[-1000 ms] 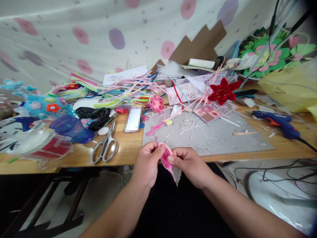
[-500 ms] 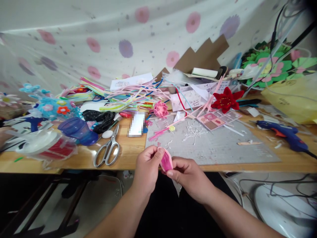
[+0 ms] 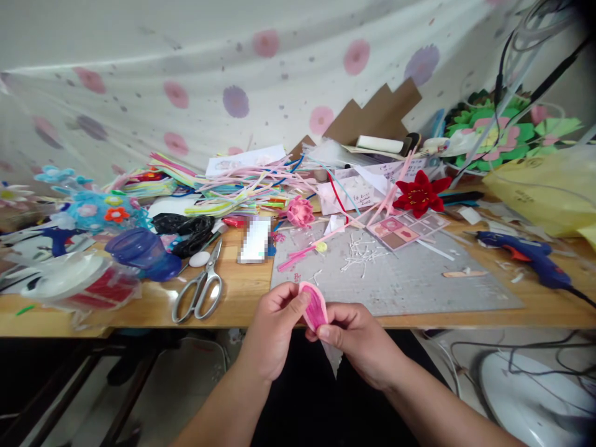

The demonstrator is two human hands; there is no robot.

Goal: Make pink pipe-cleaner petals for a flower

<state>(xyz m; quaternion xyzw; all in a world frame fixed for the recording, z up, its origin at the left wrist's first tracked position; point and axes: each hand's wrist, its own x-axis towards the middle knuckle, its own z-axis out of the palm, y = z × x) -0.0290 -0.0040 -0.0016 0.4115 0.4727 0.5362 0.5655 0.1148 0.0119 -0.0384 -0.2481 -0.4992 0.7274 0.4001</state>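
A pink petal [image 3: 315,307], deep pink inside with a paler rim, is pinched between my two hands just in front of the table edge. My left hand [image 3: 278,323] grips its upper left side with thumb and fingers. At its lower end, my right hand [image 3: 356,338] pinches it between thumb and forefinger. A clear, pointed strip [image 3: 333,359] hangs below the right fingers; where it is attached is hidden. Beyond the hands, a grey cutting mat [image 3: 410,292] carries thin white stamens [image 3: 363,253], pink stems and a makeup palette [image 3: 405,231].
Scissors [image 3: 199,290] lie left of the mat beside a phone [image 3: 254,240]. Bundles of pipe cleaners [image 3: 242,186] fill the back. A pink flower [image 3: 300,212] and red flower [image 3: 423,194] stand behind the mat. A blue glue gun [image 3: 526,256] lies at right, a plastic-wrapped tub [image 3: 79,279] at left.
The view has tilted slightly, so the table sits a little lower. Both hands keep hold of the petal, which now faces the camera more and shows more of its inner side.
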